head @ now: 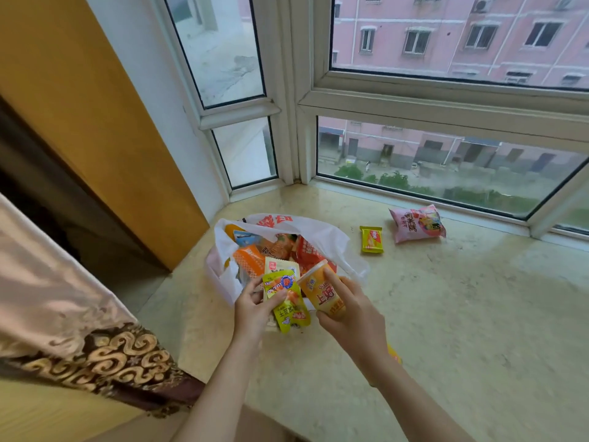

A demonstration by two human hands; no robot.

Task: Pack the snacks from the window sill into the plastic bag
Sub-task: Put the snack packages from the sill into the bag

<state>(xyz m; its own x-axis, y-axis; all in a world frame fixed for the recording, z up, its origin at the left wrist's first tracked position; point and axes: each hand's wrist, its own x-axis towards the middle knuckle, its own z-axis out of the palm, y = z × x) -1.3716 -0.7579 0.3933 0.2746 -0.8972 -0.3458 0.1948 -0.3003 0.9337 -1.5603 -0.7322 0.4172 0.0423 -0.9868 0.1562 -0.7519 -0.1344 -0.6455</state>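
The plastic bag (322,237) lies open on the window sill (446,314), at its left end, with snack packets inside. Directly near of the bag, the left hand (253,306) holds a sachet (288,299); the right hand (352,309), just beside it on the right, holds a cup (320,290). Right of the bag lies a small packet (371,239). Farther right, near the window frame (446,100), lies a larger packet (417,223).
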